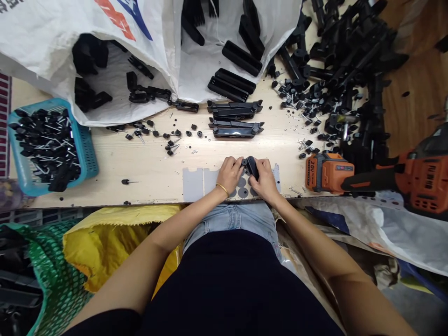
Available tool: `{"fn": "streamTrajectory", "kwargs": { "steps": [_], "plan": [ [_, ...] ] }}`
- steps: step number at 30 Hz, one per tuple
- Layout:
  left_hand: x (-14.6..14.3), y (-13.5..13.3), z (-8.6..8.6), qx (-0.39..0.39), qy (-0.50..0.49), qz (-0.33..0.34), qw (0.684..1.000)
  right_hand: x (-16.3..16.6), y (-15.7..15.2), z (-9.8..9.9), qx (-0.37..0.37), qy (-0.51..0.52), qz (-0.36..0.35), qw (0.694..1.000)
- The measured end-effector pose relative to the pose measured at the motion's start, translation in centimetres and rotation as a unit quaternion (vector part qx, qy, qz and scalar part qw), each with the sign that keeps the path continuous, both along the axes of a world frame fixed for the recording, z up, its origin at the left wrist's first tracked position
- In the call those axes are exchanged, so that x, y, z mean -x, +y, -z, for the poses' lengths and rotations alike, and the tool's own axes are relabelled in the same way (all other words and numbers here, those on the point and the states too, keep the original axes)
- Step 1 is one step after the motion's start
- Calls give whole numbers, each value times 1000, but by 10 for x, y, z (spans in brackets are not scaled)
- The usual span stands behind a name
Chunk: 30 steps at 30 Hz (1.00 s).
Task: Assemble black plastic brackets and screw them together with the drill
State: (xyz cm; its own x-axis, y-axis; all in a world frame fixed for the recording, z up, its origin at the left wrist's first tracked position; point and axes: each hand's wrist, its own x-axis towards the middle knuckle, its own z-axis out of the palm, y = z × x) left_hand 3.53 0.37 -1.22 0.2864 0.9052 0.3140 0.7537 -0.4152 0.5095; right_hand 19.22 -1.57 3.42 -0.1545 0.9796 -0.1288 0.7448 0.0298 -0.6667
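My right hand (265, 181) is closed round a short black plastic part (252, 168) with a rounded end, held upright near the table's front edge. Close beside it on the left, the fingertips of my left hand (229, 175) pinch a small round black piece (244, 162) that touches or nearly touches that part. Flat grey discs (242, 192) lie beneath both hands, and a grey sheet (192, 185) is to their left. Just beyond the hands lie two folded black plastic assemblies (235, 129), one behind the other.
Left stands a blue basket (91, 154) of black-headed screws. White sacks (140, 46) with black parts fill the back. Heaped black parts (350, 60) and loose knobs occupy the right, near an orange cordless drill (429, 179). One screw (126, 181) lies front left.
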Motion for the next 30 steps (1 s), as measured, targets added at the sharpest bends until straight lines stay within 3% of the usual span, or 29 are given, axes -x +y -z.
{"fn": "streamTrajectory", "kwargs": {
  "steps": [5, 12, 17, 22, 28, 30],
  "plan": [
    [2, 3, 1, 8, -21, 58, 998, 0, -1, -1, 0, -2, 6, 1000],
    [0, -2, -2, 47, -13, 13, 999, 0, -1, -3, 15, -6, -4, 1000],
    [7, 4, -4, 43, 14, 93, 995, 1, -3, -2, 27, -17, 0, 999],
    [4, 4, -7, 34, -34, 42, 998, 3, -4, -2, 21, -3, 7, 1000],
    [10, 23, -8, 95, -36, 179, 979, 3, -5, -3, 20, 2, 4, 1000],
    [6, 22, -8, 96, -47, 142, 984, 2, -5, -3, 30, 3, 2, 1000]
  ]
}}
